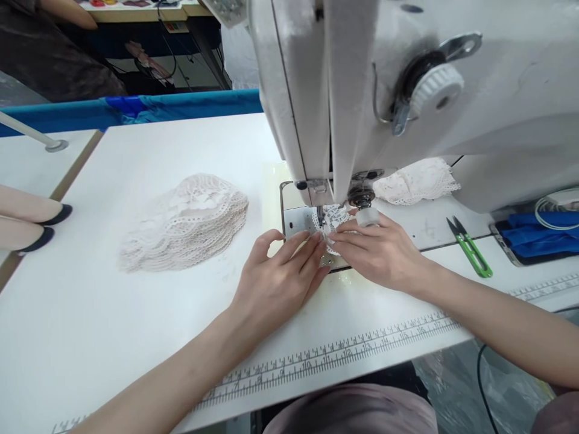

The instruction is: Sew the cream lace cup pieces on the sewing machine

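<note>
A small white lace piece lies under the needle and presser foot of a white sewing machine. My left hand rests flat on the table with its fingers stretched out, the tips pressing the lace's near left edge. My right hand lies beside it, fingers together and flat on the lace's right side. Both hands hold the piece down on the metal needle plate.
A pile of white lace pieces sits on the white table to the left. More lace lies behind the machine arm. Green thread snips lie at right. A printed ruler runs along the front edge. Mannequin feet at far left.
</note>
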`<state>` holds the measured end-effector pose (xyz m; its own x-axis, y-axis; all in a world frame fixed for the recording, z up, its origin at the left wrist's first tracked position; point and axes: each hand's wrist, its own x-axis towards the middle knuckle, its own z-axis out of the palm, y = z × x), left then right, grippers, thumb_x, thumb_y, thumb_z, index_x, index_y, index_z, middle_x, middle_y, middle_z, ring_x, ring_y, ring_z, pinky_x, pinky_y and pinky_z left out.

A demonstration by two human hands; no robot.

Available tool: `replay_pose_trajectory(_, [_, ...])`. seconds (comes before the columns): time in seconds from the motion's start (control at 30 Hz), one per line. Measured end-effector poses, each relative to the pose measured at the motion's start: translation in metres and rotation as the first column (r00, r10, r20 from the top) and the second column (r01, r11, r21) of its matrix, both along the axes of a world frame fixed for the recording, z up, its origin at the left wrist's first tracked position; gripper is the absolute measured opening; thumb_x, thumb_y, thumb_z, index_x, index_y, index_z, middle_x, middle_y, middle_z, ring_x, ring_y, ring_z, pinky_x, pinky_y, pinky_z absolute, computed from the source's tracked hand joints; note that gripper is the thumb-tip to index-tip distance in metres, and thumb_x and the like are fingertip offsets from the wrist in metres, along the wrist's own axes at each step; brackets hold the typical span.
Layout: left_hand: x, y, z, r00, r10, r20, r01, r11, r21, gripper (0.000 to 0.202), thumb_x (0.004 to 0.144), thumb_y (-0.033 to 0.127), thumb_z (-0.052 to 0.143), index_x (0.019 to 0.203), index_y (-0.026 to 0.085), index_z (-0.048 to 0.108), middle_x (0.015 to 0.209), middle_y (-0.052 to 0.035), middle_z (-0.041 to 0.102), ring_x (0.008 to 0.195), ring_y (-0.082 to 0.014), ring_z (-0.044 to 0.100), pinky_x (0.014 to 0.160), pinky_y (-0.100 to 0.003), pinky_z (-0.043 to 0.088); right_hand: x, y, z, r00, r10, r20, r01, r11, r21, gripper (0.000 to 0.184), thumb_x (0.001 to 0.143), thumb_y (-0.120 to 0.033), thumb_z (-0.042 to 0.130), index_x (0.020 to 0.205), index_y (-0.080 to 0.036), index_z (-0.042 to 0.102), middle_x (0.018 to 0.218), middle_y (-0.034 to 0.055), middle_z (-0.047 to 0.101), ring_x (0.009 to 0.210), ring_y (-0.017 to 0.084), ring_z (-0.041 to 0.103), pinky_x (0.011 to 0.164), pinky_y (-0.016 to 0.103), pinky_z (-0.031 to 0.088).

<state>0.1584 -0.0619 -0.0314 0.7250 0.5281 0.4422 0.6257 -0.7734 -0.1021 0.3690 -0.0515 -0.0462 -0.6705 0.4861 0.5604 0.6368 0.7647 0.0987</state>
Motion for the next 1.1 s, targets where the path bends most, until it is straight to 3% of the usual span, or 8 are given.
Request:
replay_pose_trajectory(0.2, [0.001, 0.005, -0.001, 0.999, 0.031, -0.017, -0.031, 0.999, 0.028, 0.018, 0.097, 0.023, 0.051, 0.109, 0.021, 0.064, 0.113, -0.0045, 0.072, 0.105, -0.0232, 0.068, 0.088, -0.044, 0.044, 0.001, 0.005, 0.001, 1.0, -0.011, 0.021, 0.01, 1.0, 0.029, 0.025, 0.09, -0.004, 0.051, 0.09, -0.017, 0.072, 0.095, 0.0006, 0.076, 0.091, 0.015, 0.066, 0.087, 0.033, 0.046])
replay_pose_trajectory(0.37, [0.001, 0.005, -0.003, 0.999, 0.021, -0.045, -0.014, 0.987, 0.161, 0.017, 0.096, 0.025, 0.054, 0.106, 0.019, 0.065, 0.11, -0.0043, 0.074, 0.102, -0.0215, 0.068, 0.084, -0.042, 0.042, 0.0, 0.004, 0.002, 0.998, -0.045, 0.051, 0.043, 0.999, 0.033, 0.023, 0.092, -0.008, 0.05, 0.093, -0.017, 0.072, 0.097, 0.0007, 0.076, 0.092, 0.015, 0.065, 0.088, 0.033, 0.045])
replay_pose_trajectory(0.57, [0.001, 0.0, -0.002, 0.998, 0.044, -0.033, -0.04, 0.992, 0.12, 0.017, 0.096, 0.024, 0.052, 0.104, 0.019, 0.067, 0.109, -0.0029, 0.074, 0.104, -0.0212, 0.067, 0.087, -0.042, 0.04, -0.001, 0.0, 0.003, 0.998, -0.037, 0.044, 0.035, 0.999, 0.03, 0.022, 0.097, -0.022, 0.051, 0.096, -0.015, 0.072, 0.098, 0.0003, 0.076, 0.095, 0.016, 0.067, 0.092, 0.034, 0.045])
replay_pose_trajectory(1.1, [-0.002, 0.013, -0.008, 0.998, 0.021, 0.057, -0.026, 0.995, 0.095, 0.015, 0.092, 0.026, 0.06, 0.101, 0.018, 0.069, 0.107, -0.0022, 0.075, 0.1, -0.0214, 0.069, 0.088, -0.044, 0.04, 0.0, 0.005, -0.002, 0.995, -0.09, 0.049, 0.087, 0.994, 0.068, 0.018, 0.09, -0.011, 0.056, 0.094, -0.016, 0.072, 0.1, -0.0005, 0.076, 0.084, 0.015, 0.065, 0.095, 0.034, 0.043])
